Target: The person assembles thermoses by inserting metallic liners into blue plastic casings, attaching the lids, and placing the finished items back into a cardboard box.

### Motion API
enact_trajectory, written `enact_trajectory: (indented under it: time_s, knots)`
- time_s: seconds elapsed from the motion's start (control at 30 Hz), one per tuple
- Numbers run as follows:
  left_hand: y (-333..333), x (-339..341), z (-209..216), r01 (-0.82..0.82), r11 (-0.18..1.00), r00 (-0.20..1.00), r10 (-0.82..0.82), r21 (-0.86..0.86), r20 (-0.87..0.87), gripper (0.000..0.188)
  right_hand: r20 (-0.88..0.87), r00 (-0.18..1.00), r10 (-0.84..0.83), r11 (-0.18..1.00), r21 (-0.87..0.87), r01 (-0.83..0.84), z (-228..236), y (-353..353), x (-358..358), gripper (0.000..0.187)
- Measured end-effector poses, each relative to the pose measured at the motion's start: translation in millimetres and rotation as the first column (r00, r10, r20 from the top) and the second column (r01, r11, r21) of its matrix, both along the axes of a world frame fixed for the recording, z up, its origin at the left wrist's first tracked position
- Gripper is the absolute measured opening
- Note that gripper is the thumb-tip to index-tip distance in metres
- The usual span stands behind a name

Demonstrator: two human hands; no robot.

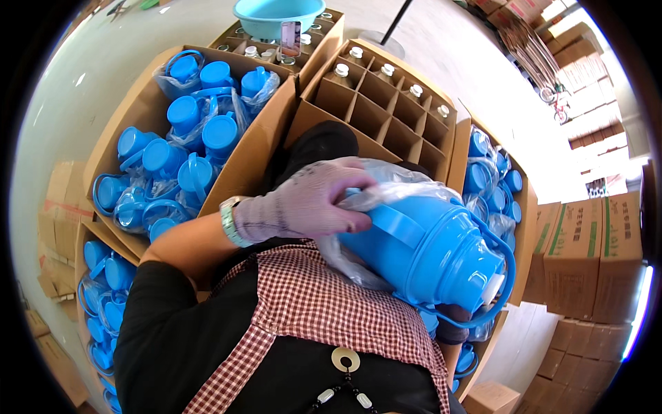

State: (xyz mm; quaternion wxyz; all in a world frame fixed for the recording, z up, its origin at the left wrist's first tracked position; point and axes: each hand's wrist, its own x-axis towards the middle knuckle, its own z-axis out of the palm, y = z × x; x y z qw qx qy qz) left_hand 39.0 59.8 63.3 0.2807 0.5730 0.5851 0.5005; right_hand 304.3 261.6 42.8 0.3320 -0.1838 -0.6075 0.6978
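Note:
A blue vacuum flask (441,238) lies tilted across my lap, its narrower end and white part (492,290) pointing to the lower right. A carrying loop curves around that end, and a side handle faces up. My left hand (310,200), in a pale purple knitted glove, is closed on the edge of a clear plastic bag (396,191). The bag wraps the flask's far end and hangs below it. Under the flask on the right, my right hand (452,334) is mostly hidden; only a dark glove part and the wrist show.
At left, an open carton (252,134) holds several bagged blue flasks (164,157). Ahead stands a divided carton (386,146) with silvery bottle tops. Behind it are a turquoise basin (276,21) and a phone (290,39). More flasks fill a right-hand carton (527,234); closed boxes (576,255) stand beyond.

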Motion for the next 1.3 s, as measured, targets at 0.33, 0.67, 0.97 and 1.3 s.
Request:
enact_trajectory:
  time_s: [0.33,0.67,0.97,1.3]
  knots:
    - [-5.7,13.2,103.0,0.747,0.647,0.664,-0.709,0.157,-0.237,0.053,-0.096,0.995,0.019,0.999,0.035,-0.015,34.9,-40.4,47.2,0.062]
    - [-64.1,-0.2,0.4,-0.009,0.99,1.0,0.007,-0.143,-0.01,0.087,-0.158,0.836,0.526,0.85,0.083,-0.52,104.0,-69.8,-52.4,0.076]
    - [-181.2,18.9,-46.9,-0.321,0.941,0.921,0.284,0.107,0.268,0.091,0.383,0.736,0.558,-0.162,0.92,-0.356,215.9,-171.9,-208.1,0.054]
    - [-247.9,-34.4,-55.0,-0.805,0.592,0.286,0.319,0.046,0.904,0.066,0.093,0.656,0.749,0.124,0.953,-0.277,185.5,-198.6,-264.6,0.035]
